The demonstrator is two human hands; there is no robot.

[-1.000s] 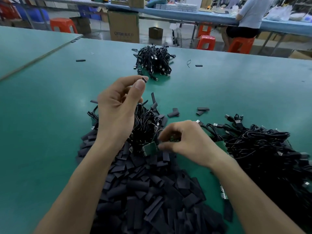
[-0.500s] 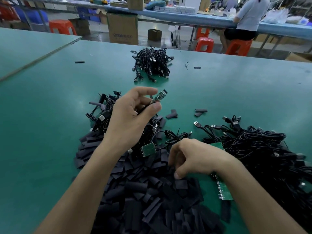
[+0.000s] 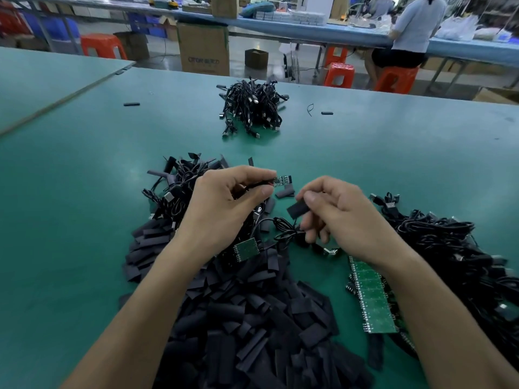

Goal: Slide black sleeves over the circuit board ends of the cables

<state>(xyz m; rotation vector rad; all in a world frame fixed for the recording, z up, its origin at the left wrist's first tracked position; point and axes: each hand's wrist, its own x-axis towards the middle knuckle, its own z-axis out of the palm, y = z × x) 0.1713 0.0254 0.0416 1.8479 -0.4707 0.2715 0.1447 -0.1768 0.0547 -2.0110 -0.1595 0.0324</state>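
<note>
Single head-worn wide-angle view: looks forward and down, close over green table point(image 3: 84, 220); rear workbench point(image 3: 337, 32) distant at 12 o'clock.

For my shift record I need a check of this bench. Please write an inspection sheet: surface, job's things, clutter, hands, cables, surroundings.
Surface: green table, partly covered.
Job's things: circuit board at the end of a cable, uncovered; one black sleeve held apart from it; sleeve pile nearest the person.
Clutter: stray sleeve far left; strip of green boards beside the right forearm.
Hands: left hand pinches the cable beside the board; right hand pinches the sleeve.
Cables: heap at right; bundle far centre; tangle beneath the left hand.
Surroundings: cardboard box, orange stools, seated person at another table.
</note>
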